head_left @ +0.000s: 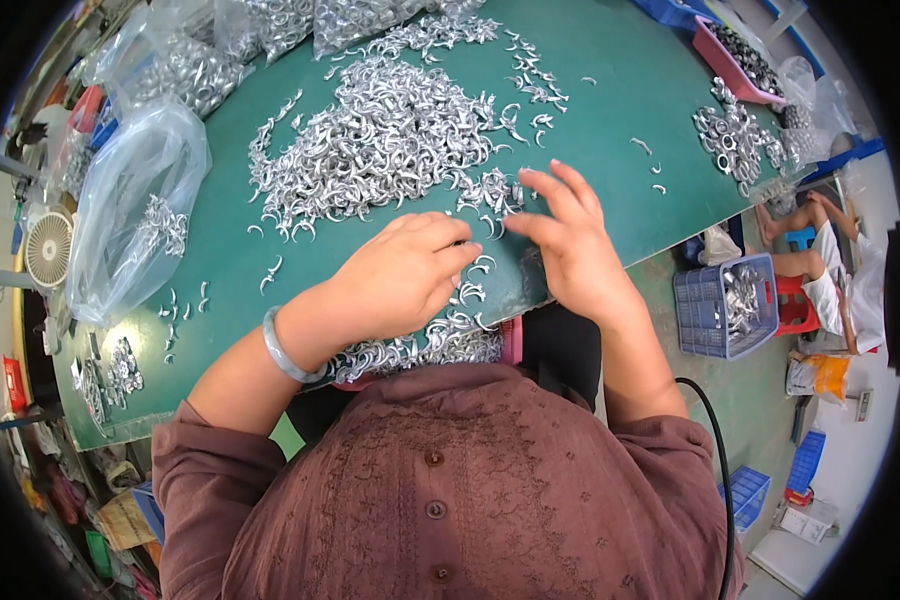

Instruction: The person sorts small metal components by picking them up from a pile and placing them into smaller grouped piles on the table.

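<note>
A large heap of small, silver, crescent-shaped metal pieces [380, 135] lies on the green table [610, 130]. At its near side is my left hand [405, 270], fingers curled and pressed together; what they hold, if anything, is hidden. My right hand [575, 245] hovers by the small cluster of pieces [492, 190] at the heap's right, its fingers apart and nothing visible between them. Below my hands, at the table's edge, more crescent pieces [430, 345] fill a pink container [511, 340] by my lap, partly covered by my left forearm.
Clear plastic bags [135, 200] stand along the left and far side, some full of metal parts. Ring-shaped parts [735, 140] and a pink tray [740, 65] sit at the far right. A blue crate [725, 305] is on the floor, near a seated person [820, 250].
</note>
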{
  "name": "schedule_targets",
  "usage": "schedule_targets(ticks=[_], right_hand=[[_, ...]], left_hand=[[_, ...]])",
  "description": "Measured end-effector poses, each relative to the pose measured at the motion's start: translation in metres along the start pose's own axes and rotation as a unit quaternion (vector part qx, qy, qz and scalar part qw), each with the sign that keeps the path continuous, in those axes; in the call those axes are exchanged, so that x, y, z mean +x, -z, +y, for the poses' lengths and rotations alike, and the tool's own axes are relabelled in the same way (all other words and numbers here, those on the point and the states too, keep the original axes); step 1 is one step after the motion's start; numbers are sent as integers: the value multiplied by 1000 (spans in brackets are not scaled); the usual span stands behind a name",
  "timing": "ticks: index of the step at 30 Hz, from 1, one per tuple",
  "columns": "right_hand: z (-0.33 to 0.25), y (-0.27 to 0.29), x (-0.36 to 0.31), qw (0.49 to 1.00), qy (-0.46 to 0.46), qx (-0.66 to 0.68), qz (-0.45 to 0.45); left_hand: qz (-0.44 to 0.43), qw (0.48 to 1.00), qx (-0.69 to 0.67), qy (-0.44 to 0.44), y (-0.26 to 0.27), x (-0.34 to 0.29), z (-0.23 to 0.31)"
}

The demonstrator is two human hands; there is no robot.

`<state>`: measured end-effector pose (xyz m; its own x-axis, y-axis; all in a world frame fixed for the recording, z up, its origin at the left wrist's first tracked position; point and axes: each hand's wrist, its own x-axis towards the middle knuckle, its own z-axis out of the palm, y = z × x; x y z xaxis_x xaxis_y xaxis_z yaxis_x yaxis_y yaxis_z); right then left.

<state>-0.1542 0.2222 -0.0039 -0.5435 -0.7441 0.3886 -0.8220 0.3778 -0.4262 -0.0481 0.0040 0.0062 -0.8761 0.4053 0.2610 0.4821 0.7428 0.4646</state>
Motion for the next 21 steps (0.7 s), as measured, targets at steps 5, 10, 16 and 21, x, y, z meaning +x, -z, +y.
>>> schedule_targets(ticks=[5,10,16,21], right_hand=[[1,-2,0,1000,-2,-27,-16],[3,-2,1,1000,12,19,-2],[3,0,-1,998,24,-3,-54],[10,-9,13,999,18,-18,30]], left_hand=[[-78,995,-48,27,11,-7,4],[17,999,5,47,8,2,-2],[15,990,79,115,-2,17,-1],[-12,993,66,93,1,12,-7]])
